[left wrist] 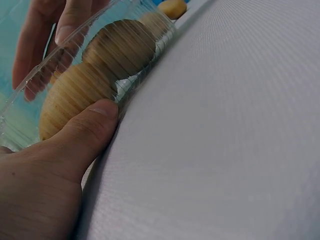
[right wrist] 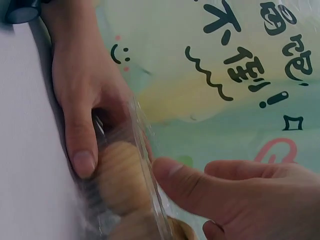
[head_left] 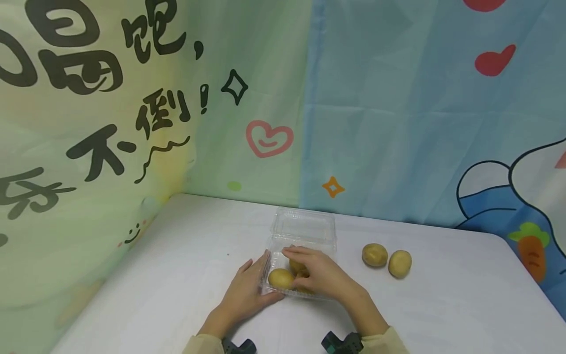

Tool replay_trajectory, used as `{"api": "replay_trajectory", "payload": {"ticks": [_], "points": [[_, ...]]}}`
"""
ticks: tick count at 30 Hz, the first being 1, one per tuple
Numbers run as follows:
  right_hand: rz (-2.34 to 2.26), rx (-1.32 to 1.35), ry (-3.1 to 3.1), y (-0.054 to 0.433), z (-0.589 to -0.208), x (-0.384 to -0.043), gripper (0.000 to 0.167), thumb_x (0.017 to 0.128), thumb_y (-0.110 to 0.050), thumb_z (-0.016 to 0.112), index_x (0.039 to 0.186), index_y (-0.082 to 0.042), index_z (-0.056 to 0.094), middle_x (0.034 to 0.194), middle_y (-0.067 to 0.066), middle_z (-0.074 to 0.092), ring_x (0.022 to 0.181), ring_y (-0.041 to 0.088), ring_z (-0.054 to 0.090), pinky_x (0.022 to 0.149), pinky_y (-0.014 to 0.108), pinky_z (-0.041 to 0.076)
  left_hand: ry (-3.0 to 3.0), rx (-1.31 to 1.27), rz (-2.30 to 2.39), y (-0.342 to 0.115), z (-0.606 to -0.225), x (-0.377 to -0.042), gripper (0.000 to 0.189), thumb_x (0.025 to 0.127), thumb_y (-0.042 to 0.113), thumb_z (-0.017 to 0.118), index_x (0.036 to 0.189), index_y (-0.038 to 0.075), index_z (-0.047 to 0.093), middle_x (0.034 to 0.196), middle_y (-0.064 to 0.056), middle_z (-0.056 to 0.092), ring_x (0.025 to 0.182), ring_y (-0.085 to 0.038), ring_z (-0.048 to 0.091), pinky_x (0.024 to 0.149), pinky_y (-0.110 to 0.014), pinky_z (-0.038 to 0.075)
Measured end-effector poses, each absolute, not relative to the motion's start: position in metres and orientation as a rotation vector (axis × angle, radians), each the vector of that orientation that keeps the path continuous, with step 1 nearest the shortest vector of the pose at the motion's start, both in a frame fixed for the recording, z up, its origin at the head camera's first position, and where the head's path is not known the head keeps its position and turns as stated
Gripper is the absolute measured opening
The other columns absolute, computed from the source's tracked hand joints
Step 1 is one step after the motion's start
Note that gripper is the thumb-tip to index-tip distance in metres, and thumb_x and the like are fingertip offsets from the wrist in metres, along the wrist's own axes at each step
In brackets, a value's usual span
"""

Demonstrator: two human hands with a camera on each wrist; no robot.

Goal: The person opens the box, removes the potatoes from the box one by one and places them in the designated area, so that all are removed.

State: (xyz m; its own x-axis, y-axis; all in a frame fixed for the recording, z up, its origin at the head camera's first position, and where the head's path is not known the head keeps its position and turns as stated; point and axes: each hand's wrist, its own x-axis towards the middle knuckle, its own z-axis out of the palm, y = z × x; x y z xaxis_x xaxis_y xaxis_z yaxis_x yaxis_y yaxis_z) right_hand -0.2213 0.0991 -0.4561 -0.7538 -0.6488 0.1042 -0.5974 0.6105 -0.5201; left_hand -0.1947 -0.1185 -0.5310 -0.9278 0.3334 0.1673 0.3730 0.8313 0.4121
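A clear plastic clamshell box (head_left: pixel 305 229) lies with its lid folded back, and yellow-brown potatoes (head_left: pixel 280 279) sit inside. My left hand (head_left: pixel 245 290) holds the box's front left corner. In the left wrist view its thumb (left wrist: pixel 87 127) presses the ribbed front wall, beside a potato (left wrist: pixel 75 97). Over the box is my right hand (head_left: pixel 325 275), fingers stretched to the left above the potatoes. In the right wrist view, the right hand (right wrist: pixel 250 195) has its thumb near the box rim (right wrist: pixel 152 185), and no potato shows in its grasp. The hand partly hides the potatoes beneath it.
Two loose potatoes, one (head_left: pixel 374 255) beside the other (head_left: pixel 400 264), rest on the white table (head_left: pixel 442 305) to the right of the box. A printed cloth backdrop (head_left: pixel 376 123) rises behind the table and along its left side.
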Motion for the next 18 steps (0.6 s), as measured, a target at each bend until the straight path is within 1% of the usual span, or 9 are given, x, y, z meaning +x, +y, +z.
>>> {"api": "replay_trajectory", "payload": {"ticks": [8, 14, 18], "points": [[-0.682, -1.121, 2.739, 0.087, -0.461, -0.222, 0.065, 0.078, -0.026, 0.077, 0.136, -0.008, 0.052, 0.142, 0.009, 0.050, 0.133, 0.029, 0.045, 0.106, 0.044, 0.043, -2.922, -0.558, -0.705, -0.119, -0.531, -0.195, 0.102, 0.077, 0.065, 0.063, 0.148, 0.001, 0.028, 0.151, -0.010, 0.037, 0.139, -0.018, 0.038, 0.119, -0.044, 0.023], [-0.620, -1.115, 2.784, 0.081, -0.464, -0.222, 0.066, 0.078, -0.031, 0.077, 0.136, -0.010, 0.053, 0.141, 0.007, 0.052, 0.131, 0.026, 0.048, 0.107, 0.042, 0.043, -2.924, -0.555, -0.703, -0.119, -0.531, -0.195, 0.103, 0.077, 0.068, 0.061, 0.148, 0.001, 0.028, 0.151, -0.009, 0.037, 0.139, -0.018, 0.038, 0.119, -0.044, 0.023], [-0.612, -1.114, 2.826, 0.076, -0.466, -0.222, 0.066, 0.078, -0.036, 0.076, 0.135, -0.010, 0.054, 0.139, 0.008, 0.054, 0.128, 0.027, 0.051, 0.104, 0.042, 0.045, -2.923, -0.556, -0.701, -0.119, -0.532, -0.195, 0.103, 0.077, 0.069, 0.060, 0.148, 0.001, 0.027, 0.152, -0.009, 0.036, 0.139, -0.017, 0.038, 0.119, -0.043, 0.023]]}}
